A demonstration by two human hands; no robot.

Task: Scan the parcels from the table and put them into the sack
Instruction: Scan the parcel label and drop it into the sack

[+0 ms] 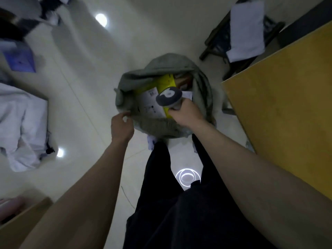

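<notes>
A grey-green sack (159,69) stands open on the floor in front of my legs. Inside it lies a yellow parcel (166,82) with a white shipping label (150,103), and brown parcels show behind it. My right hand (186,112) grips the handle of a grey barcode scanner (168,97), held over the sack's mouth. My left hand (121,125) is at the sack's near-left rim, its fingertips touching or pinching the fabric; which one is unclear.
A yellow-topped table (287,105) runs along the right, its corner close to the sack. A dark chair with a white sheet (247,31) stands at the back right. White bags (21,126) lie on the floor at left. A cardboard box edge (21,223) is at bottom left.
</notes>
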